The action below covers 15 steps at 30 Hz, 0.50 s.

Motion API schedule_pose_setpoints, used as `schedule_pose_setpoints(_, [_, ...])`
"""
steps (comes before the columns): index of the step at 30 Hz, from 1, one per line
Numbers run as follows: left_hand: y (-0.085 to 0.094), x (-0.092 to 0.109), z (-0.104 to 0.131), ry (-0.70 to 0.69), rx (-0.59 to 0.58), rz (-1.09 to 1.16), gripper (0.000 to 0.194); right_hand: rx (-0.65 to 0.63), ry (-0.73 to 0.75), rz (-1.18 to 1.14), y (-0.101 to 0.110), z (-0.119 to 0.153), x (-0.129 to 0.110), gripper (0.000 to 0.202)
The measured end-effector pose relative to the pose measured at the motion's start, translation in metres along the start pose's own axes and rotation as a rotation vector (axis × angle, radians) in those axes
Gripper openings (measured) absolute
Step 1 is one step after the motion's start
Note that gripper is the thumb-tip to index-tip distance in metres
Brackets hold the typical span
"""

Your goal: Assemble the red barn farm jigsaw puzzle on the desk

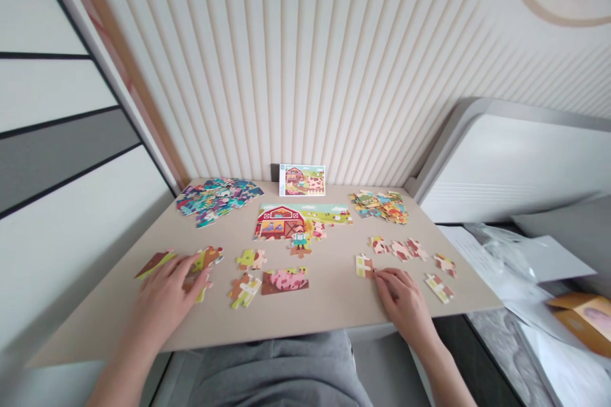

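My left hand [174, 276] lies palm down on the left of the table, its fingers apart over several puzzle pieces. A green and brown puzzle piece [208, 257] shows beyond its fingertips, and a brown and green one [155, 264] lies beside it. My right hand [398, 292] has thumb and fingers pinched at the right edge of a puzzle piece with a white fence [363, 266], which lies on the table. Between the hands are a joined pink pig section [285, 280] and several loose pieces [245, 289]. The partly joined barn puzzle [280, 221] lies farther back.
A picture card [302, 180] of the farm scene leans on the ribbed wall. Piles of purple-blue pieces [217, 198] and orange-yellow pieces [380, 206] lie at the back corners. Brown-spotted pieces [408, 249] sit right. An orange box [585, 318] is beside the table [329, 315].
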<state>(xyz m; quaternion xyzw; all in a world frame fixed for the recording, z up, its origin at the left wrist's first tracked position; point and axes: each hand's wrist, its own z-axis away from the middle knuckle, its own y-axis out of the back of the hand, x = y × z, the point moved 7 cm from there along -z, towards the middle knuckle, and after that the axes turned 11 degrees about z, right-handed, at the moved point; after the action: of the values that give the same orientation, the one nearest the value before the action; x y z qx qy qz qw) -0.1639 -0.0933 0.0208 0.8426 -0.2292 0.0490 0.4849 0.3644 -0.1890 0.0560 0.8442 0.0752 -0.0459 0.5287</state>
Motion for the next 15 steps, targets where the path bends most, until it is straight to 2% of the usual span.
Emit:
schedule_pose_setpoints(4, [-0.001, -0.002, 0.000, -0.005, -0.017, 0.006, 0.046, 0.097, -0.124, 0.216, 0.007, 0.000, 0.045, 0.034])
schedule_pose_setpoints(6, [-0.001, -0.003, 0.000, -0.004, -0.021, 0.011, 0.046, 0.098, -0.179, 0.304, 0.004, 0.000, 0.062, 0.039])
schedule_pose_setpoints(8, [-0.002, -0.004, 0.000, 0.004, -0.033, 0.013, 0.047, 0.064, -0.176, 0.324, -0.003, 0.000, 0.067, 0.041])
schedule_pose_setpoints(12, [-0.004, -0.003, 0.000, 0.006, -0.075, 0.007, 0.050, 0.037, -0.129, 0.290, -0.008, 0.003, 0.057, 0.042])
schedule_pose_setpoints(15, [-0.003, -0.002, 0.000, 0.014, -0.084, 0.003, 0.049, 0.084, -0.274, 0.384, 0.007, 0.015, 0.065, 0.045])
